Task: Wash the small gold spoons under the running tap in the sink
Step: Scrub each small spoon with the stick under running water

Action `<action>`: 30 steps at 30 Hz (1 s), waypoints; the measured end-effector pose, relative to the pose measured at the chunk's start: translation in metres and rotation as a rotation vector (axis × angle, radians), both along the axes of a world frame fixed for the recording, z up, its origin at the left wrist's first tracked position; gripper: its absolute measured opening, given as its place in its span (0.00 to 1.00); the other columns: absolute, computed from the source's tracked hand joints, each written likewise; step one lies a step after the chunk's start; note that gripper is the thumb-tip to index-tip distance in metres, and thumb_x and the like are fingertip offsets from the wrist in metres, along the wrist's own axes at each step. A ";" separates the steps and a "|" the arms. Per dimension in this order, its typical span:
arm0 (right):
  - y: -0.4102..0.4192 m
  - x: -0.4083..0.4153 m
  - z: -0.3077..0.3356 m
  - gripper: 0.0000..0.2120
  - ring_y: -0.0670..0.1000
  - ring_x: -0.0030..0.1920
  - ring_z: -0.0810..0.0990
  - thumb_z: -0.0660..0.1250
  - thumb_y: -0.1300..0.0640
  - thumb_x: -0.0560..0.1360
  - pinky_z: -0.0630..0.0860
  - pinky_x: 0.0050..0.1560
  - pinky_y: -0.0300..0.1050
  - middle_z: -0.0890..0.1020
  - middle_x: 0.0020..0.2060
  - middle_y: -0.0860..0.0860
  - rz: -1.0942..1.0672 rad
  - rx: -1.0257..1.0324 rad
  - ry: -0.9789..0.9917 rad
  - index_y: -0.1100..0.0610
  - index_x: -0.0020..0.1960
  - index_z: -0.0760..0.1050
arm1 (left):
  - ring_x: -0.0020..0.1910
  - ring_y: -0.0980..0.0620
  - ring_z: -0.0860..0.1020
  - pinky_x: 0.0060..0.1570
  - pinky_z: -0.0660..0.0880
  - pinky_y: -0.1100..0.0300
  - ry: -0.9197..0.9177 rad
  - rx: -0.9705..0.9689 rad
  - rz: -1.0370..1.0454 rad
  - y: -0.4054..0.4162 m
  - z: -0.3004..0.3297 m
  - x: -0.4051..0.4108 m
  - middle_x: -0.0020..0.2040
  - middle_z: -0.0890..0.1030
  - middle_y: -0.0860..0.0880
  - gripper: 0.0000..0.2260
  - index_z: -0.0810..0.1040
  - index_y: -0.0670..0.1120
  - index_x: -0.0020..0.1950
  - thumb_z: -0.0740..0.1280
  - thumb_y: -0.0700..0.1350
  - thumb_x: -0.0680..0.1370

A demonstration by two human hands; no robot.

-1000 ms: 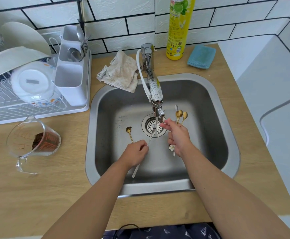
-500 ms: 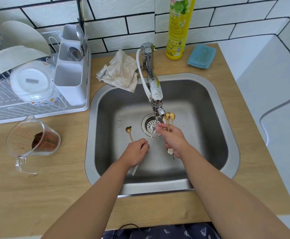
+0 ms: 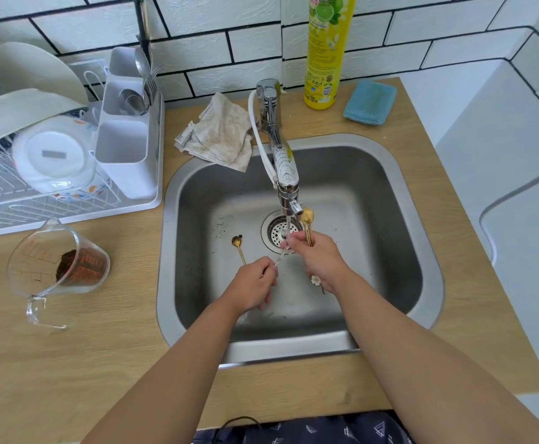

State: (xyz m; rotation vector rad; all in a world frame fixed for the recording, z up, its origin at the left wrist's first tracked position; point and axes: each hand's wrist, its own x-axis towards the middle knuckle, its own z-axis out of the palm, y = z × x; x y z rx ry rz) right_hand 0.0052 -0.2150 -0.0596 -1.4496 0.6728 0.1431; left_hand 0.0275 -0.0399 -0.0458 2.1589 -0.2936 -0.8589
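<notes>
Far left, the dish rack point(image 3: 21, 200) is cut off by the frame edge, w/ plates point(image 3: 31, 100) stacked in it; the cutlery caddy point(image 3: 127, 145) at its right end holds a few silver pieces, hard to sort out. In front of it, a clear measuring jug point(image 3: 53, 267) lies tilted on the wooden counter point(image 3: 69, 363) w/ something dark brown inside, can't tell what.

In the steel sink point(image 3: 374, 219), one gold spoon point(image 3: 238, 248) rests on the bottom, left of the drain point(image 3: 277, 232); its handle end is hidden behind your left hand point(image 3: 255, 283). That hand is curled around a thin, pale, see-through stick that runs up toward the water stream; what it is stays unclear. Your right hand point(image 3: 318, 256) grips a bunch of gold spoons point(image 3: 307, 219), bowls up just beside the tap point(image 3: 281, 161) spout, right next to the stream; how many is hard to count. A small daisy charm point(image 3: 315, 280) pokes out below that hand.

Behind the sink: a crumpled beige cloth point(image 3: 223, 133) hangs over the rim, a yellow soap bottle point(image 3: 326, 52) w/ top cut off, and a blue sponge point(image 3: 370, 102). White tile w/ dark grout backs the counter. A white surface fills the right side. Patterned dark fabric point(image 3: 310, 432) shows at the bottom edge.
</notes>
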 end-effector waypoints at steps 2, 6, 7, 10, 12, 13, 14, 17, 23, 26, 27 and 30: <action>0.002 -0.001 0.000 0.07 0.36 0.35 0.80 0.75 0.58 0.76 0.70 0.35 0.28 0.88 0.50 0.51 0.011 0.025 -0.004 0.53 0.54 0.83 | 0.22 0.54 0.75 0.23 0.72 0.60 0.008 0.006 -0.005 0.002 0.000 0.000 0.33 0.77 0.49 0.11 0.73 0.47 0.42 0.56 0.45 0.82; 0.002 -0.001 -0.001 0.02 0.42 0.47 0.83 0.75 0.55 0.77 0.73 0.45 0.35 0.88 0.50 0.48 0.003 0.024 -0.014 0.50 0.49 0.85 | 0.24 0.52 0.73 0.22 0.70 0.59 0.041 0.006 0.003 0.001 0.001 -0.001 0.33 0.74 0.46 0.11 0.72 0.43 0.43 0.55 0.45 0.82; 0.002 0.000 -0.001 0.03 0.38 0.40 0.81 0.72 0.55 0.79 0.72 0.40 0.33 0.88 0.50 0.46 0.007 0.017 -0.017 0.50 0.49 0.86 | 0.26 0.51 0.72 0.22 0.70 0.60 0.056 0.010 0.021 0.000 0.001 -0.001 0.34 0.73 0.46 0.12 0.72 0.42 0.44 0.55 0.46 0.82; 0.002 0.000 0.002 0.09 0.35 0.24 0.73 0.68 0.56 0.82 0.64 0.25 0.28 0.86 0.38 0.38 0.013 0.052 0.005 0.53 0.59 0.84 | 0.29 0.51 0.67 0.23 0.66 0.61 0.143 -0.010 0.094 -0.001 0.001 0.000 0.35 0.71 0.47 0.12 0.70 0.43 0.44 0.53 0.47 0.82; 0.002 -0.001 0.003 0.11 0.36 0.23 0.73 0.70 0.57 0.81 0.63 0.23 0.30 0.87 0.42 0.42 0.008 0.106 -0.004 0.56 0.62 0.82 | 0.28 0.53 0.65 0.23 0.63 0.62 0.231 -0.057 0.146 -0.001 0.002 0.000 0.34 0.69 0.49 0.10 0.70 0.46 0.43 0.54 0.47 0.81; 0.002 -0.002 0.005 0.11 0.36 0.23 0.73 0.71 0.57 0.80 0.64 0.23 0.30 0.88 0.47 0.48 0.011 0.116 -0.011 0.57 0.62 0.82 | 0.27 0.54 0.64 0.23 0.62 0.62 0.267 -0.077 0.170 -0.001 0.003 0.000 0.33 0.68 0.50 0.10 0.70 0.47 0.42 0.54 0.47 0.80; 0.004 -0.002 0.007 0.11 0.36 0.23 0.73 0.72 0.57 0.79 0.65 0.23 0.29 0.87 0.49 0.51 0.008 0.119 -0.017 0.57 0.61 0.82 | 0.25 0.54 0.63 0.23 0.61 0.62 0.291 -0.092 0.186 -0.001 0.004 0.000 0.32 0.67 0.51 0.09 0.69 0.48 0.41 0.55 0.47 0.79; 0.005 -0.002 0.010 0.06 0.38 0.27 0.73 0.73 0.52 0.79 0.67 0.25 0.29 0.85 0.40 0.47 -0.023 0.098 -0.009 0.55 0.52 0.83 | 0.24 0.55 0.61 0.24 0.57 0.62 0.310 -0.112 0.199 -0.003 0.004 -0.001 0.30 0.66 0.53 0.11 0.68 0.49 0.39 0.55 0.49 0.80; 0.001 -0.002 0.010 0.09 0.41 0.24 0.67 0.73 0.53 0.79 0.63 0.23 0.35 0.87 0.39 0.42 0.037 0.110 0.022 0.55 0.56 0.84 | 0.26 0.57 0.64 0.25 0.61 0.62 0.199 -0.058 0.132 -0.002 0.004 -0.003 0.31 0.69 0.54 0.17 0.70 0.49 0.39 0.54 0.54 0.83; 0.003 -0.002 0.011 0.10 0.40 0.23 0.67 0.78 0.53 0.74 0.62 0.23 0.36 0.86 0.44 0.48 0.030 0.107 0.045 0.53 0.54 0.85 | 0.27 0.57 0.64 0.27 0.62 0.62 0.174 -0.050 0.119 -0.002 0.005 -0.003 0.31 0.69 0.55 0.17 0.70 0.49 0.40 0.53 0.55 0.84; 0.003 -0.002 0.011 0.08 0.42 0.23 0.65 0.77 0.53 0.75 0.61 0.23 0.36 0.86 0.42 0.49 0.029 0.118 0.040 0.54 0.52 0.85 | 0.28 0.57 0.65 0.28 0.62 0.62 0.169 -0.046 0.116 -0.002 0.005 -0.002 0.31 0.69 0.55 0.17 0.70 0.49 0.40 0.53 0.56 0.84; 0.001 -0.001 0.012 0.09 0.45 0.24 0.58 0.68 0.53 0.82 0.59 0.23 0.37 0.89 0.45 0.48 0.029 0.202 0.023 0.57 0.56 0.84 | 0.28 0.56 0.65 0.28 0.62 0.60 0.161 -0.042 0.124 -0.002 0.005 -0.002 0.31 0.69 0.55 0.17 0.70 0.49 0.39 0.53 0.55 0.84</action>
